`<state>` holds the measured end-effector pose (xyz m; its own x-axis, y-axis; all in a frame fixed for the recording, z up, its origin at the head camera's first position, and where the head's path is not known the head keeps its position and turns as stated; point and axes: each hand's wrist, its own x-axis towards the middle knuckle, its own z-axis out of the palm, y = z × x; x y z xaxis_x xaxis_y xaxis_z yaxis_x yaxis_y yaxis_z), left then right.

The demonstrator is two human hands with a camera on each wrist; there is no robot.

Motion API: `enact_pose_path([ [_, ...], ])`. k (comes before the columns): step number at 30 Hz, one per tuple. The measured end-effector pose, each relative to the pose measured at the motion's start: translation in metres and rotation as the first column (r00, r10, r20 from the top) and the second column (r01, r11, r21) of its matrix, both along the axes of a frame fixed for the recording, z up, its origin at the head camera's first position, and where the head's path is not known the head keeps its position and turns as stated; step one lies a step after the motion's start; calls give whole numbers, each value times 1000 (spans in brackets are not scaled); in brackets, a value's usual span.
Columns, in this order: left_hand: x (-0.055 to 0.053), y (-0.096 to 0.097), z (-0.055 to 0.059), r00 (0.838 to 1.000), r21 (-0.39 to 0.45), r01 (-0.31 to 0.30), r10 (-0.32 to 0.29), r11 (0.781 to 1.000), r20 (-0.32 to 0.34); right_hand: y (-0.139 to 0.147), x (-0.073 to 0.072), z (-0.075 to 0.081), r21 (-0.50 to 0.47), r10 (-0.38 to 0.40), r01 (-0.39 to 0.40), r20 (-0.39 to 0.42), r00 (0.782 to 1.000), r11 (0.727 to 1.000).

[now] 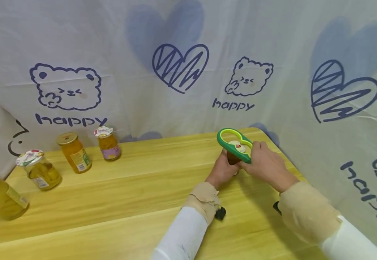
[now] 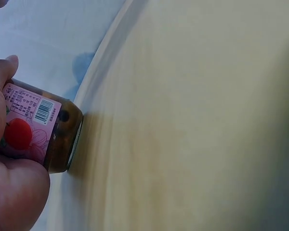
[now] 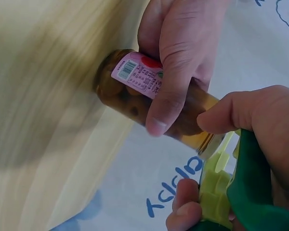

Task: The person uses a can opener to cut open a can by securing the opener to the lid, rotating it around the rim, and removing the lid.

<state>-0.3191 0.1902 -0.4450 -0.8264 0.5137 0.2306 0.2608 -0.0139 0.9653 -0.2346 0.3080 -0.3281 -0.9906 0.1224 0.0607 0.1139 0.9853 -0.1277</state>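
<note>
My left hand (image 1: 220, 170) grips a glass jar (image 3: 127, 101) of dark round fruit round its middle, near the table's far right corner. The jar has a pink label (image 2: 32, 122) with a red fruit and a barcode; its base is close over the wood in the left wrist view. In my right hand (image 1: 268, 164) is a green jar opener (image 1: 221, 136) with a ridged lime-green inner edge (image 3: 216, 185). The opener lies across the jar's top, its ridges right at the lid. Part of the white lid (image 1: 238, 146) shows through the opener's loop.
Several filled jars stand at the table's left: a large yellow one (image 1: 4, 198), a shorter one (image 1: 43, 175) with a patterned lid, a tall orange one (image 1: 76, 155) and a small one (image 1: 110, 146) with a purple label. A printed cloth (image 1: 126, 90) hangs behind the wooden table (image 1: 149, 180).
</note>
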Motion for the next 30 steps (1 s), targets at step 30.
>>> enact_pose_path([
  [30, 7, 9, 2, 999, -16, 36, -36, 999, 22, -10, -32, 19, 130, -35, -12, 353, 935, 991],
])
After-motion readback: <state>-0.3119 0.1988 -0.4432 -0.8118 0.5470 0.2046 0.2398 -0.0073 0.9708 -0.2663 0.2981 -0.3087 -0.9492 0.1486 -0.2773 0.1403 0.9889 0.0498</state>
